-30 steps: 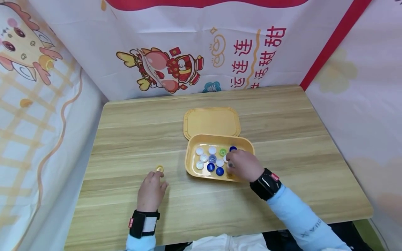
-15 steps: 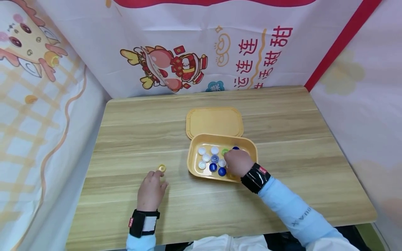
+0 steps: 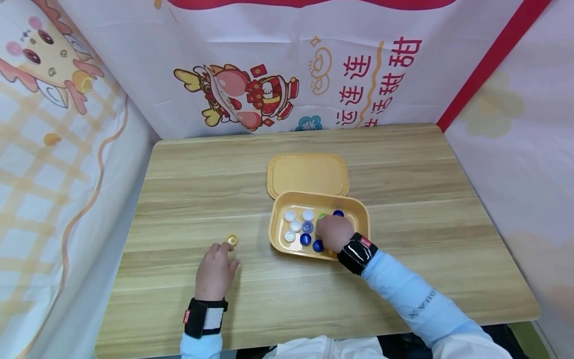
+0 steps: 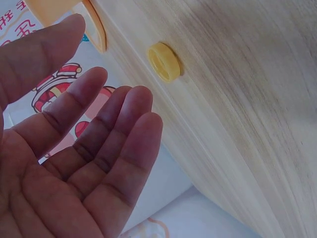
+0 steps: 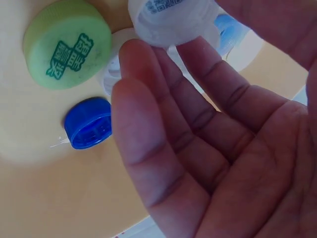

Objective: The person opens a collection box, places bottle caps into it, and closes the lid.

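Observation:
My left hand (image 3: pixel 215 271) rests on the table just short of a yellow bottle cap (image 4: pixel 169 60), its fingers loosely bent and apart from the cap. Over the right part of a yellow plastic box (image 3: pixel 274 234) is my right hand (image 3: pixel 335 233). In the right wrist view its thumb and forefinger pinch a white bottle cap (image 5: pixel 173 22) with a QR code. Near those fingers lie a green cap (image 5: pixel 68 44) and a dark blue cap (image 5: pixel 88 121). My right hand hides part of the box's contents in the head view.
Several white caps (image 3: pixel 290 216) and blue caps (image 3: pixel 306 239) lie inside the box. Directly behind it, a flat yellow lid (image 3: pixel 307 174) lies on the wooden table (image 3: pixel 193 189). Printed cloth (image 3: pixel 251 30) hangs around the table's back and sides.
My right hand has shifted left within the box, covering caps that showed before. The left hand stays beside the yellow cap. The head view has shifted slightly.

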A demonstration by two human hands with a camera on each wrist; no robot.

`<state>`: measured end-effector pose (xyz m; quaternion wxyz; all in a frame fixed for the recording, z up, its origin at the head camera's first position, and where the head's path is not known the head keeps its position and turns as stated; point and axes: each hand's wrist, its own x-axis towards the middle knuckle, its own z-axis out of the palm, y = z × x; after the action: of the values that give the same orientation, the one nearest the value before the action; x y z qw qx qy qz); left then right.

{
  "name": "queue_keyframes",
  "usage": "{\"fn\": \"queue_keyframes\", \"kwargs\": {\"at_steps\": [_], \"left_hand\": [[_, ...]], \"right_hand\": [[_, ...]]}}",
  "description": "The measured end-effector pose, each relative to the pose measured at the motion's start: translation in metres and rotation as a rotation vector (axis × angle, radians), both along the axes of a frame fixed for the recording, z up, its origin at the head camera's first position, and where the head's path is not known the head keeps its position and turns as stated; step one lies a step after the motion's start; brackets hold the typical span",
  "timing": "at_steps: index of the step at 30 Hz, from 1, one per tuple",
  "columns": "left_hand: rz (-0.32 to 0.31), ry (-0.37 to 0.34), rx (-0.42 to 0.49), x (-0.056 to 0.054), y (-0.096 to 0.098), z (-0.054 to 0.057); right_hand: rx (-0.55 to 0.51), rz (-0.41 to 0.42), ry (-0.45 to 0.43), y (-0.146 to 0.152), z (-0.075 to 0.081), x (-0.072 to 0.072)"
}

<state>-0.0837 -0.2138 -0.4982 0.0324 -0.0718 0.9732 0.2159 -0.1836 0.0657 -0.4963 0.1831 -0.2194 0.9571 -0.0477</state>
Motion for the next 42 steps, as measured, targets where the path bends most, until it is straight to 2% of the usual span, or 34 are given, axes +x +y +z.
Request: {"fn": "queue_keyframes", "kwargs": {"at_steps": [5,9,13,17,21,26,32,37,42], "left_hand": [[0.005,-0.006,0.006,-0.001,-0.001,-0.001],[0.002,0.002,0.009,-0.002,-0.001,-0.001],[-0.004,0.018,0.010,-0.005,0.000,0.000],[-0.011,0.013,0.008,-0.009,0.001,0.001],[-0.022,0.006,-0.007,-0.016,0.001,-0.006],[-0.010,0.016,0.002,-0.024,-0.002,-0.017],[0.021,0.037,0.011,-0.033,-0.003,-0.024],[0.030,0.010,-0.009,-0.041,-0.004,-0.027],[0.001,-0.013,-0.028,-0.043,-0.003,-0.029]], "right_hand": [[0.004,-0.004,-0.003,-0.001,0.000,0.001],[-0.009,-0.034,-0.043,0.001,0.005,0.000],[-0.028,-0.056,-0.061,0.007,0.021,0.000],[-0.069,-0.075,-0.037,0.018,0.041,0.002],[-0.141,-0.127,0.004,0.031,0.061,0.008],[-0.225,-0.155,0.055,0.048,0.077,0.021],[-0.285,-0.189,0.075,0.068,0.084,0.037],[-0.314,-0.283,0.078,0.087,0.087,0.050],[-0.350,-0.377,0.077,0.109,0.082,0.062]]}}
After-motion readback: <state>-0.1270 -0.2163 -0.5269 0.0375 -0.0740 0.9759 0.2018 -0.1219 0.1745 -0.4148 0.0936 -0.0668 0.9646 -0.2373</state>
